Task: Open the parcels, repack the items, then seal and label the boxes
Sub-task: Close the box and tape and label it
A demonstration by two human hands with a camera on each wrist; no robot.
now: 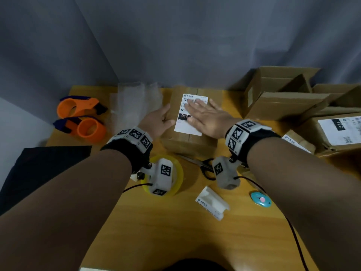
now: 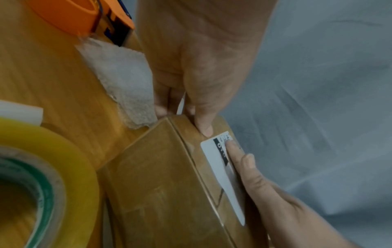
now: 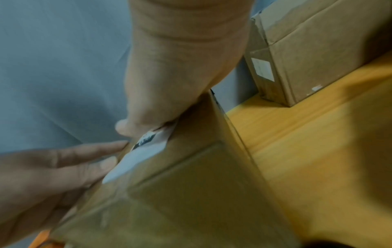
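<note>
A taped cardboard box (image 1: 187,145) stands in the middle of the wooden table, with a white shipping label (image 1: 185,127) on its top. My right hand (image 1: 205,116) lies flat on that label, fingers straight and spread, palm pressing down. My left hand (image 1: 158,120) rests against the box's left edge, with its thumb lying on the top face and its fingers straight down the side. The left wrist view shows the box (image 2: 159,184), the label (image 2: 216,159) and the left thumb beside it. The right wrist view shows the right hand (image 3: 180,67) on the label (image 3: 135,159).
Two orange tape dispensers (image 1: 78,107) and bubble wrap (image 1: 134,104) lie at the back left. A yellow tape roll (image 1: 178,173), scissors (image 1: 205,167), a white label strip (image 1: 213,204) and a small blue device (image 1: 260,200) lie near me. Open boxes (image 1: 283,98) and a labelled parcel (image 1: 336,132) fill the right.
</note>
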